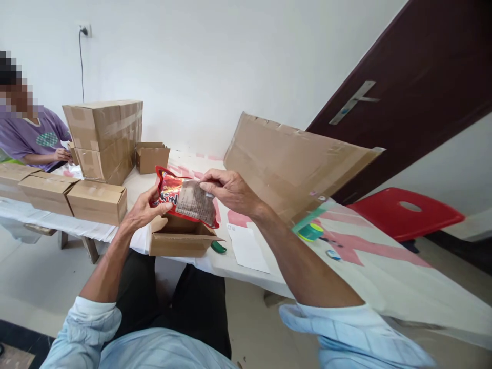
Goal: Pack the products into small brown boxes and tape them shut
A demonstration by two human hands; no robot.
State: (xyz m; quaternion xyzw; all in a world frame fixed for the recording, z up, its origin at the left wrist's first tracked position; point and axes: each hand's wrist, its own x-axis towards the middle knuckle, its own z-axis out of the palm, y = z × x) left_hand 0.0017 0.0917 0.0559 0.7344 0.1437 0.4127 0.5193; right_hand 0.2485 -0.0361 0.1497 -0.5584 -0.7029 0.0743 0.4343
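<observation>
My left hand point(148, 207) grips the left end of a red food packet point(188, 197), thumb on its face. A grey panel of small print covers much of the side turned to me. At the packet's right part, my right hand point(230, 189) is closed in a pinch, with a small white sticker point(209, 195) at its fingertips against the packet. Below the packet an open cardboard box point(180, 245) stands at the table's front edge; its inside is mostly hidden. Right of the box lie a dark green cutter-like object point(218, 247) and a white sheet point(248, 249).
Closed cartons point(96, 201) line the table's left, before a tall stack of boxes point(107, 136). A small open box point(151, 158) stands behind. Rightward are a large cardboard sheet point(292, 159), a green tape roll point(310, 232) and a red stool point(407, 212). A co-worker point(42, 136) sits far left.
</observation>
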